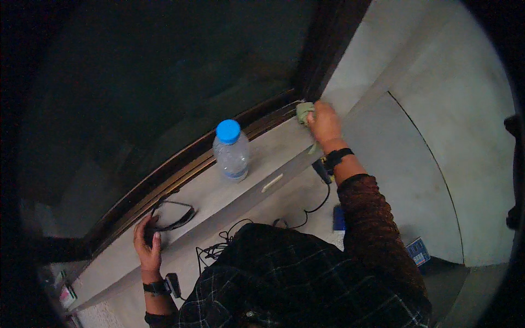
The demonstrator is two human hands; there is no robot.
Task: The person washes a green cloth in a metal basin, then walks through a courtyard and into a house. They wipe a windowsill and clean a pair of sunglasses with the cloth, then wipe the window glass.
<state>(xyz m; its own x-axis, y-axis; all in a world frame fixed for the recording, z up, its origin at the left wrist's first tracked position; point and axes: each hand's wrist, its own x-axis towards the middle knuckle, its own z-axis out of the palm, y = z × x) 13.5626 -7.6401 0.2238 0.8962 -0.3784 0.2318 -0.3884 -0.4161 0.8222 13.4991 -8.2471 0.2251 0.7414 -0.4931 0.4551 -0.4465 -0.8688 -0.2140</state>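
Observation:
My right hand [326,123] grips a crumpled pale green cloth [305,113] at the far right corner of the window sill [262,153], against the dark window frame. A loose end of cloth hangs below the hand. At the sill's left part, my left hand [148,246] has its thumb and fingers around one end of a pair of dark-framed glasses [183,220]. Part of the glasses is hidden by the fingers. Between the hands, a clear plastic bottle [231,158] with a blue cap stands upright on the sill.
The dark window pane [164,82] lies beyond the sill's track. Black cables [215,249] run below the sill. A pale wall [410,135] bounds the right side. A blue printed item [418,251] is at lower right, and a small pink-and-white item [67,295] at far left.

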